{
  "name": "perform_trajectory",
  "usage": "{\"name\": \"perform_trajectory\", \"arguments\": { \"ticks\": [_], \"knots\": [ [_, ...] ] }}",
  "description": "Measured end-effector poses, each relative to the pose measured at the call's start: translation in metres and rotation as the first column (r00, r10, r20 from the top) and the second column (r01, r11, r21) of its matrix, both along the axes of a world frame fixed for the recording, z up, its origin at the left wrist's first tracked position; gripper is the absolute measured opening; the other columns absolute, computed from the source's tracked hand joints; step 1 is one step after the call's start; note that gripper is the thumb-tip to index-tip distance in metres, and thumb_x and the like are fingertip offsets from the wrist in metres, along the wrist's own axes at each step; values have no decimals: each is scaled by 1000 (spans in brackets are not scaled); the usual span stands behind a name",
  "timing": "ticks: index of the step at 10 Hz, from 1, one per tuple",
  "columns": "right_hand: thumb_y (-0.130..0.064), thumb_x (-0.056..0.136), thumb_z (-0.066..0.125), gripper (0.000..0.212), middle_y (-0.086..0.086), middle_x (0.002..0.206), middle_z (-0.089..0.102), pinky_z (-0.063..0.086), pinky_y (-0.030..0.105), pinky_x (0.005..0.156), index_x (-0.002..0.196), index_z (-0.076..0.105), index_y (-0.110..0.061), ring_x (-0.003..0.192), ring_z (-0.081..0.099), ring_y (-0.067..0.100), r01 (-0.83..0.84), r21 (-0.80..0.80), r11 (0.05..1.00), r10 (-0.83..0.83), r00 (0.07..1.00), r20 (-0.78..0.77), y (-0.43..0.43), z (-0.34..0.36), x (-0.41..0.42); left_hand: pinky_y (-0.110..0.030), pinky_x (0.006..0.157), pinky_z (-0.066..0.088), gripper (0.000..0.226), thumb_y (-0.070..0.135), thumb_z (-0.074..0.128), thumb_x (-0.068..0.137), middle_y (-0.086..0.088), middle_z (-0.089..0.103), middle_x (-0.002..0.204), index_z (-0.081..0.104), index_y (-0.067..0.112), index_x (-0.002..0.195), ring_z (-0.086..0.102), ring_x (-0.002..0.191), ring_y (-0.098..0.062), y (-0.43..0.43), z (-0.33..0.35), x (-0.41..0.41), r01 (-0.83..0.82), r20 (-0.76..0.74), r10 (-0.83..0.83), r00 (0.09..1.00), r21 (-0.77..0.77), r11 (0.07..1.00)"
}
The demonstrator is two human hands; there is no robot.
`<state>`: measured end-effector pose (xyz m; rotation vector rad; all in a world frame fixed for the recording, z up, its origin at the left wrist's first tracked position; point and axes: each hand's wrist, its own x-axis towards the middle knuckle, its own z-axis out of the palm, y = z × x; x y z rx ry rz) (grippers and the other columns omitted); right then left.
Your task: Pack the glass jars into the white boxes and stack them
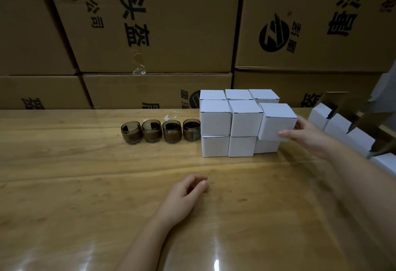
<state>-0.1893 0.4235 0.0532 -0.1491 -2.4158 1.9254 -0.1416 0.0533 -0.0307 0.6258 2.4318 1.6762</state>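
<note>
Cartons [150,24] of brown cardboard with black print fill the background as a wall behind a glossy wooden table [64,185]. On the table's far right part stands a stack of white boxes [216,118], two layers high, its faces square to the table edge. At the stack's front right corner the right hand [310,140] grasps one more white box [276,120], thumb on the near face and fingers round the far right side. This box is roughly cubic and sits tilted, its lid facing up and leaning left. The left hand [184,198] rests on the table with loosely curled fingers, holding nothing. Four dark glass jars [161,131] stand upright, mouths up, in a left-to-right row, the rightmost just beside the stack.
</note>
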Motion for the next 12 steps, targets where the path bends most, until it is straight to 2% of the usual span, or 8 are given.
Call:
{"name": "perform_trajectory", "arguments": {
  "ticks": [2,5,6,7,8,10,11,12],
  "knots": [
    [-20,58,80,66,-9,118,62,48,30,91,115,53,-39,108,60,8,-13,-58,998,13,1000,-4,1,0,-8,-10,83,43,12,32,54,96,16,71,95,61,39,102,63,94,1,-1,3,1,-7,-2,7,1000,-8,1000],
    [-16,65,75,72,-7,122,59,47,27,88,129,47,-30,109,57,9,-7,-85,996,7,1000,-3,0,-1,-19,-9,75,40,12,25,58,94,7,69,97,62,36,98,58,85,3,2,8,4,-23,-56,20,998,-55,998],
    [-19,65,75,76,-5,124,57,45,33,93,134,44,-27,114,55,15,9,-73,997,-8,1000,15,1,-3,-23,-8,76,40,12,22,59,94,4,68,99,62,32,100,57,84,5,2,8,3,-17,-80,12,997,-65,998],
    [-23,65,75,69,-7,122,57,45,35,93,127,45,-34,112,54,15,20,-70,997,-20,1000,13,-3,-4,-24,-7,77,40,12,21,59,94,6,67,99,63,30,101,57,87,3,2,8,3,-11,-86,5,996,-75,997],
    [-22,68,72,69,-8,121,56,45,32,88,130,44,-32,114,53,17,28,-90,996,-27,1000,8,-6,-6,-23,-7,78,39,13,21,60,93,9,66,98,64,32,99,57,89,4,1,5,2,-10,-99,2,995,-78,997],
    [-17,84,68,75,3,138,46,45,29,85,148,29,-20,112,50,17,96,-18,995,-95,994,52,-13,-12,-13,-6,80,39,16,22,60,93,16,63,99,63,38,96,57,93,4,0,1,-1,2,-145,-19,989,-116,993],
    [-21,86,66,71,6,142,45,44,30,90,147,30,-18,111,51,17,97,17,995,-98,992,80,-16,-14,8,-10,82,40,15,19,60,92,14,61,98,64,32,95,57,93,1,0,2,2,10,-203,-47,978,-180,984],
    [-30,79,67,66,7,136,53,45,34,96,140,42,-20,108,59,16,158,0,987,-158,987,-4,-14,-8,35,-24,89,40,14,23,56,92,7,56,103,65,19,101,51,99,-12,8,0,7,-25,-356,-142,924,-425,905]
  ]
}}
